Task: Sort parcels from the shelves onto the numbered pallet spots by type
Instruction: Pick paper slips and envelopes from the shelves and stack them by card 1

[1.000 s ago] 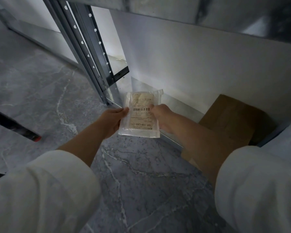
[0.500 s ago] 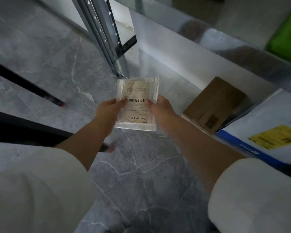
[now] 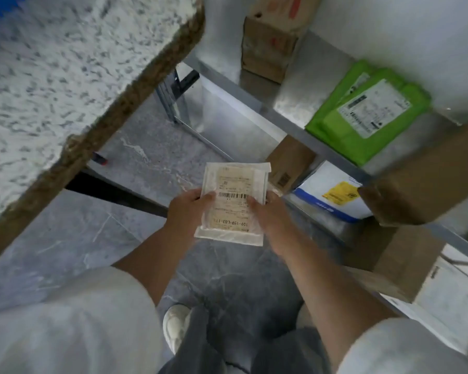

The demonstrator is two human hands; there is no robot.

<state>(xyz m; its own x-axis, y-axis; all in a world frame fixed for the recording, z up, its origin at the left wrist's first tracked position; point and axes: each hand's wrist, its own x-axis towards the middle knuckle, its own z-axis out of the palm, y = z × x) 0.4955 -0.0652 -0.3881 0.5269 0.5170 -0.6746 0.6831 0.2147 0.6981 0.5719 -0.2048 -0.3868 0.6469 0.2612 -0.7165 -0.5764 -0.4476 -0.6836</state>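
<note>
I hold a small clear plastic parcel with a beige label and a barcode, flat in front of me above the grey floor. My left hand grips its left edge with the thumb on top. Gripping the right edge in the same way is my right hand. The metal shelves stand to the right. They carry green mailer bags, a white and blue parcel with a yellow label, and several cardboard boxes, one just beyond the parcel.
A white speckled board with a brown edge fills the upper left, close to my head. A black bar runs along the floor beneath it. A large cardboard box juts out at the right. My shoe shows below.
I have stood up and stepped back from the bottom shelf with the parcel in both hands. The upper shelves and the white board have come into view.
</note>
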